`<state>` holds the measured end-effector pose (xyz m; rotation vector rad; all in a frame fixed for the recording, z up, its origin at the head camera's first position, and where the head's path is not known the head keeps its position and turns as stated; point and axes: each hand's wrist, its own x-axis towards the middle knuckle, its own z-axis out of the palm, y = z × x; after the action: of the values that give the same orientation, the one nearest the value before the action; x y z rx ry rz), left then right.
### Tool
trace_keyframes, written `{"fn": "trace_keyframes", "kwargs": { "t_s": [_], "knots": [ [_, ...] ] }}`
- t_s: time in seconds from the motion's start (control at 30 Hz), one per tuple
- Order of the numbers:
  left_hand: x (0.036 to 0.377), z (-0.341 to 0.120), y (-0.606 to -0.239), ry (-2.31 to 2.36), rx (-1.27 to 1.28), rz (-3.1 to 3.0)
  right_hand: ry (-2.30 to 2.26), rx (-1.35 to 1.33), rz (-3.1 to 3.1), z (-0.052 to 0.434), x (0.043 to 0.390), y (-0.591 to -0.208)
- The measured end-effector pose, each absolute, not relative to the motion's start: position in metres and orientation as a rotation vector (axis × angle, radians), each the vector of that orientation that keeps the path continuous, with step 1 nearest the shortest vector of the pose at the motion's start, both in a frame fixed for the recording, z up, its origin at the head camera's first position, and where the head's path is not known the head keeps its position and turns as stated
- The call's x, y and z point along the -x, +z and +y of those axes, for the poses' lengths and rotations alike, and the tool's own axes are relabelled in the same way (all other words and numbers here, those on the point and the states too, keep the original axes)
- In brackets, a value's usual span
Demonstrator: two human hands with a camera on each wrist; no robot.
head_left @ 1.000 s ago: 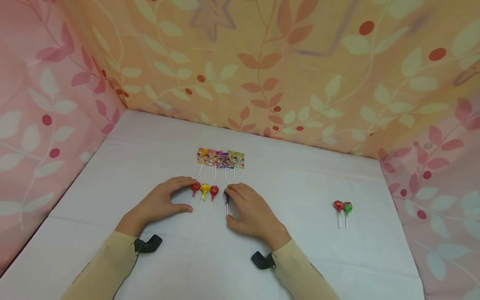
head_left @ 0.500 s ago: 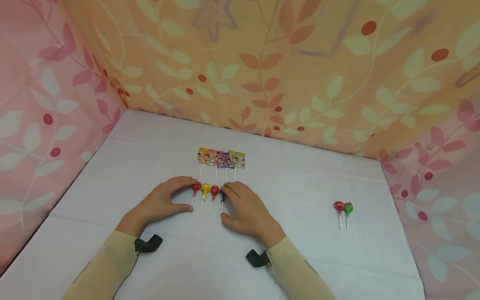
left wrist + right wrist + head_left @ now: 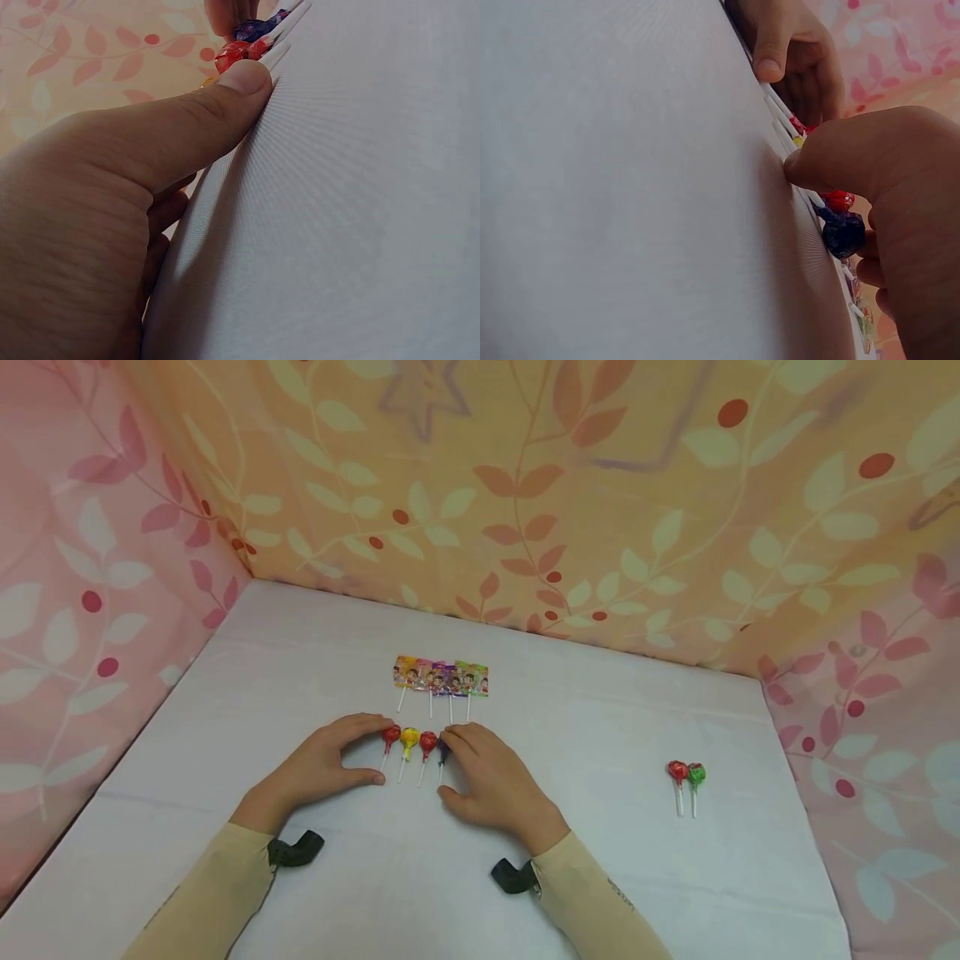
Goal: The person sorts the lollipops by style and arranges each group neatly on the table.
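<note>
Three lollipops lie side by side: a red lollipop [image 3: 392, 734] at the left, a yellow lollipop [image 3: 408, 737] and a second red lollipop [image 3: 427, 742]. A dark purple lollipop [image 3: 843, 234] lies against the right end of this row. My left hand [image 3: 322, 758] rests at the row's left end, its forefinger touching the first red lollipop's head and its thumb by the stick. My right hand [image 3: 495, 777] holds the purple lollipop, fingers at its head and thumb by its stick. That hand partly covers the purple lollipop in the head view.
Behind the row lie several flat-wrapped lollipops [image 3: 441, 677], overlapping, in yellow, pink, purple and green wrappers. Far right on the white cloth [image 3: 600, 860] are another red lollipop [image 3: 678, 771] and a green lollipop [image 3: 697, 774]. Patterned curtains [image 3: 525, 510] enclose the back and sides.
My right hand has moved left with the purple lollipop, closing the gap to the second red lollipop; over the last half second it barely moves. My left hand stays in place.
</note>
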<state>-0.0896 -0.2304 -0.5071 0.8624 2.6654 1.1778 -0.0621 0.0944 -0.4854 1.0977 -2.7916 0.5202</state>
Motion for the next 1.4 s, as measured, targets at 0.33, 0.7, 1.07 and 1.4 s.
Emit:
{"fn": "trace_keyframes", "kwargs": {
  "t_s": [0.33,0.7,1.07,1.4],
  "knots": [
    [0.087,-0.232,-0.508,1.154,-0.812,2.674,0.493,-1.077,-2.784,0.102,0.063,-0.488],
    [0.087,-0.234,-0.507,1.157,-0.852,2.693,0.506,-1.049,-2.734,0.125,0.056,-0.485],
    [0.088,-0.232,-0.507,1.146,-0.869,2.7,0.496,-1.003,-2.71,0.151,0.051,-0.49],
    [0.09,-0.229,-0.508,1.152,-0.875,2.7,0.482,-0.917,-2.734,0.178,0.046,-0.49]
  ]
}}
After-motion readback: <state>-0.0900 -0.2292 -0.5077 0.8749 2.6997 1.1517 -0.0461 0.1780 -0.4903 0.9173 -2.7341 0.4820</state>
